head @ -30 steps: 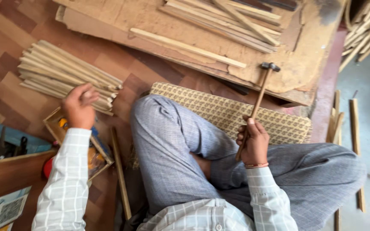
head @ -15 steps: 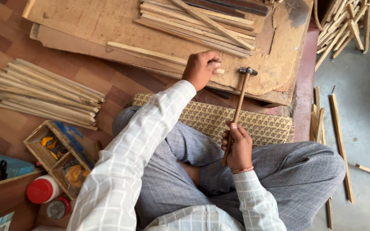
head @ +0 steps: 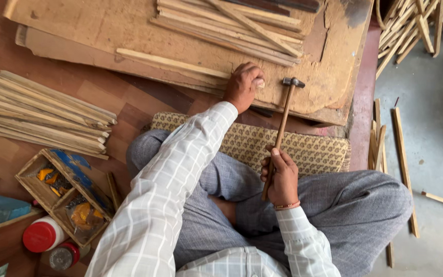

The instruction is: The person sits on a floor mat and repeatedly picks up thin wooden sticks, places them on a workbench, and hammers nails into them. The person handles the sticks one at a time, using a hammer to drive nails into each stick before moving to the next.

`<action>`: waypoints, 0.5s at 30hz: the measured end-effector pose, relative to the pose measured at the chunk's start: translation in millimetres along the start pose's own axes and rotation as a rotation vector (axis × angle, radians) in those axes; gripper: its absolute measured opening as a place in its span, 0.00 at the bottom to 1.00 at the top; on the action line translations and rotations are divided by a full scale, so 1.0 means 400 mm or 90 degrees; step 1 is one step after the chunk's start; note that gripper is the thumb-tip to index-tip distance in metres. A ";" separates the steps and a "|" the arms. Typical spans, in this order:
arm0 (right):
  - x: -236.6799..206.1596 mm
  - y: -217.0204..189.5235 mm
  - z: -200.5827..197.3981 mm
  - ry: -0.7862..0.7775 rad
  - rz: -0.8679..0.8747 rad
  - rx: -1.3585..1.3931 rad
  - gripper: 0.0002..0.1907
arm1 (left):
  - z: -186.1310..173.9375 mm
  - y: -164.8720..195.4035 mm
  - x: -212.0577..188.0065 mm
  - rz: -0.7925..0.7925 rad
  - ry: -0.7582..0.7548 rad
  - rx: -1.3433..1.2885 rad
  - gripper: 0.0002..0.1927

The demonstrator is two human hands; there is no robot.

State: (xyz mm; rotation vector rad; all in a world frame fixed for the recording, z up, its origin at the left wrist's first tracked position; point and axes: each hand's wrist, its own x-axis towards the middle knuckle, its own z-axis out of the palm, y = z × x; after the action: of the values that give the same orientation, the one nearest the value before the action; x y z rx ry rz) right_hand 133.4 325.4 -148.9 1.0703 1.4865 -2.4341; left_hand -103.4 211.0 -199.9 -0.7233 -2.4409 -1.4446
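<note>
Two hands are engaged at centre frame: the right hand has its fingers wrapped round the lower end of a wooden-handled hammer, whose small metal head stands raised at upper centre, just beside the left hand. The left hand's fingers are pinched narrow on something pale and small at their tips, pressed against the worn wooden board; what it is cannot be told, possibly a nail or the end of the long wooden strip that runs leftward along the board. Principal hazard, in my judgement: hammer head and fingertips are nearly touching, so an off-line blow would land on the fingers. The grip sits far down the handle, which would give reach but less control of the head. The board's near edge is ragged and overhangs a patterned cushion, so a strike there could make the board bounce or splinter. Loose strips at centre left and scattered sticks at right lie well apart from the work.
</note>
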 end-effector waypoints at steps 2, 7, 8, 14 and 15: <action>-0.001 0.000 0.000 -0.012 -0.012 0.000 0.17 | -0.003 0.004 0.000 -0.023 -0.012 -0.015 0.05; 0.001 0.005 -0.002 -0.015 -0.012 0.004 0.17 | -0.003 0.008 0.000 -0.032 -0.013 -0.009 0.05; 0.002 0.005 -0.002 -0.012 -0.010 0.001 0.17 | -0.002 0.007 0.000 -0.044 -0.019 -0.012 0.05; 0.003 0.005 -0.002 -0.014 -0.017 -0.003 0.18 | 0.002 0.008 -0.002 -0.019 0.001 -0.003 0.05; 0.001 0.004 -0.001 -0.010 -0.021 -0.008 0.18 | 0.002 0.008 -0.001 -0.016 -0.005 0.000 0.05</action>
State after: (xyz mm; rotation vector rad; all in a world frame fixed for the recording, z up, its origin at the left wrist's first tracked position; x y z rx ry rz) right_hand 133.8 324.9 -150.5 1.0306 1.5243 -2.4464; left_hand -101.2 212.8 -198.1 -0.7006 -2.4647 -1.4529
